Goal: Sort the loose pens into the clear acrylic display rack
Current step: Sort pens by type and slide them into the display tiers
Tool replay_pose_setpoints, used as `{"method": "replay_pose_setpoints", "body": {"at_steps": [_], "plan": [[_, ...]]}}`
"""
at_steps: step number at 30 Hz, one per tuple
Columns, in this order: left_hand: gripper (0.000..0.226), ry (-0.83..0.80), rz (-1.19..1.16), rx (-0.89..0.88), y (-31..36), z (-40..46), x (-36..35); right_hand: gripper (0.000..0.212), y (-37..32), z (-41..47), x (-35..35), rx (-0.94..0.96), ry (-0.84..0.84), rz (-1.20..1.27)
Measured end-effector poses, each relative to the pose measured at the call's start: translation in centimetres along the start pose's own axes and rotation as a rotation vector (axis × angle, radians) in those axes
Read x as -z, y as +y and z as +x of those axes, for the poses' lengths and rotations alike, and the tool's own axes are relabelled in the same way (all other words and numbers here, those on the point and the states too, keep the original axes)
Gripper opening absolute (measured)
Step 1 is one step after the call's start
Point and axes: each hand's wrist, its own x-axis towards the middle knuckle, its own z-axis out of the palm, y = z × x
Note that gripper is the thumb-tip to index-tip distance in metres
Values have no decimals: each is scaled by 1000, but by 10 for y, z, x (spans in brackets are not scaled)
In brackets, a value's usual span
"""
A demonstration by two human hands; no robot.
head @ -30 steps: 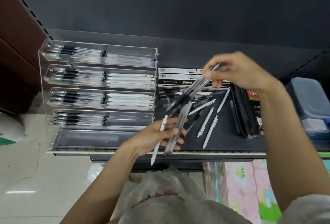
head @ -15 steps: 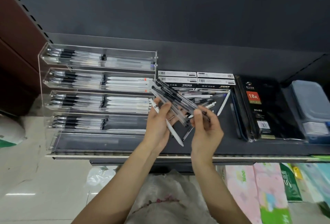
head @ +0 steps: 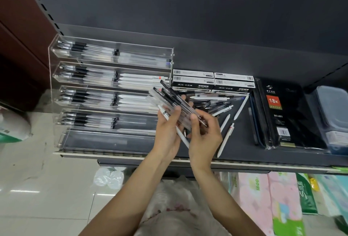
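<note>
Five stepped tiers make up the clear acrylic display rack (head: pixel 111 92), which stands at the left end of the dark shelf (head: pixel 243 153). Its upper four tiers hold rows of pens lying lengthwise, clear-barrelled ones with black grips to the left, white or frosted ones to the right; the lowest tier shows only its dark floor. Right of the rack stand a black shrink-wrapped diary (head: pixel 282 115) marked "18K" and, behind the pens, four black-and-white pen boxes (head: pixel 212 82) stacked two by two. Between rack and diary lies a heap of loose pens (head: pixel 216 104): clear barrels with dark caps nearest the boxes, several slim white pens fanned out toward the shelf's front edge. Held above the shelf just beside the rack is a bundle of pens (head: pixel 173 102), mostly transparent with black grips and caps, slanting up to the left, plus one white pen pointing down to the right. The left hand (head: pixel 168 132) curls round the bundle from below; the right hand (head: pixel 204 136) pinches its lower end between thumb and fingers.
</note>
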Motion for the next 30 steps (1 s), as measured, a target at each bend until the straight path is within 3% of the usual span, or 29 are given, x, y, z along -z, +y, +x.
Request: {"method": "replay_pose_setpoints", "body": {"at_steps": [4, 11, 23, 28, 30], "plan": [[32, -72, -76, 91, 11, 2, 5, 11, -3, -2, -2, 73, -46, -10], [22, -94, -102, 94, 20, 5, 7, 12, 0, -7, 0, 21, -129, 36], [29, -156, -119, 61, 9, 4, -1, 12, -15, -6, 7, -24, -190, -74], [24, -148, -157, -12, 16, 9, 1, 24, -23, -9, 27, -314, -454, 88], [23, -161, -143, -42, 18, 10, 1, 17, -22, -12, 40, -370, -504, 141]]}}
